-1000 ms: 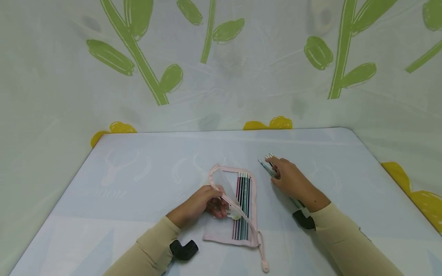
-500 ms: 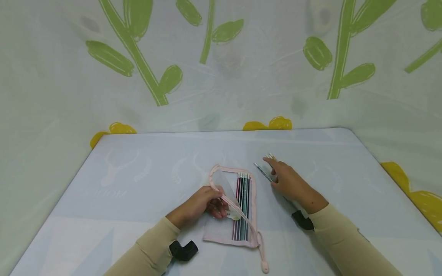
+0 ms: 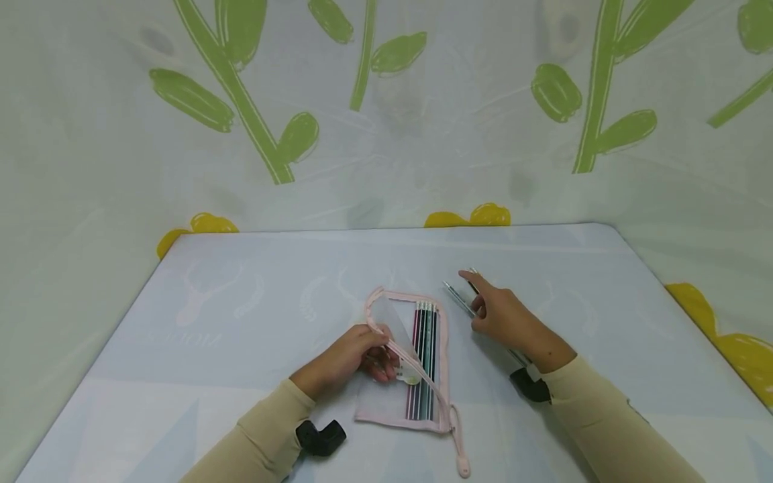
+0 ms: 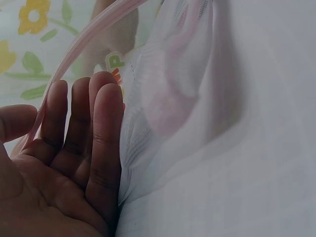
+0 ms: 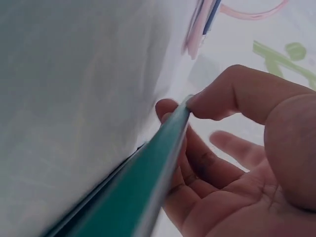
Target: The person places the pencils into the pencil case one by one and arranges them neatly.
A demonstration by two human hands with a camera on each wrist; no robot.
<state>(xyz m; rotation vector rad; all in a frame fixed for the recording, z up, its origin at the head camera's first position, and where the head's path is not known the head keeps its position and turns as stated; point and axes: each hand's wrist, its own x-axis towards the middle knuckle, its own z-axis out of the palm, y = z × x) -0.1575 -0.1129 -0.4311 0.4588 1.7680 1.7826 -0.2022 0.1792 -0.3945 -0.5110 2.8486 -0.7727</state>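
Note:
A pink-edged mesh zip pouch (image 3: 445, 349) lies on the table with several striped pencils (image 3: 425, 362) inside. My left hand (image 3: 353, 352) pinches the raised zip edge between thumb and index finger and holds the pouch's mouth up; in the left wrist view the pink zip strip (image 4: 74, 49) passes behind the fingers. To the pouch's right, my right hand (image 3: 507, 322) pinches a teal pencil (image 5: 143, 182) with the thumb against its end part, the index finger stretched forward. Darker pencils (image 5: 94, 205) lie beside it, partly hidden by the hand.
A pink zip-pull strap (image 3: 461, 449) trails from the pouch's near right corner. Black wrist mounts (image 3: 321, 438) sit at both sleeves. The white table (image 3: 241, 349) ends at a fabric wall (image 3: 398, 154) printed with green leaves.
Pencil ends near my right hand have shifted slightly left, apart from the ends beyond the index finger. That finger has stretched out. My left hand and the pouch have stayed in place.

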